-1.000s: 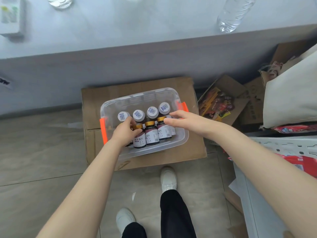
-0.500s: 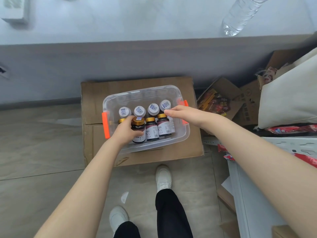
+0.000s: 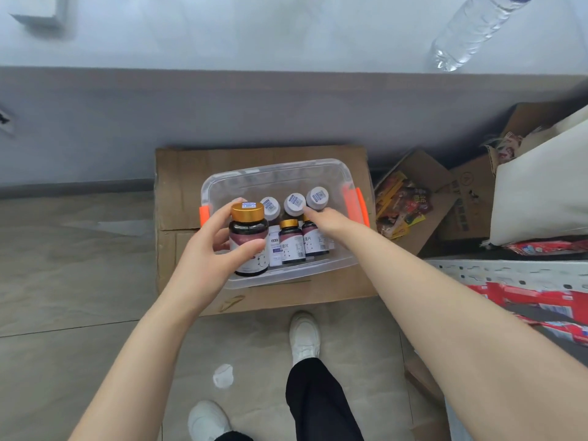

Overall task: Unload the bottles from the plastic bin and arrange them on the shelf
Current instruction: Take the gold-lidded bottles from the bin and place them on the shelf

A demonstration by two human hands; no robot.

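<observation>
Gripping a gold-capped dark bottle (image 3: 249, 237) above the near left corner of the clear plastic bin (image 3: 276, 168), the left hand (image 3: 203, 262) curls round its body. The right hand (image 3: 331, 219) rests on the bottles (image 3: 290, 238) standing inside; whether it grasps one I cannot tell. The bin sits on a cardboard box (image 3: 178, 186) on the floor.
</observation>
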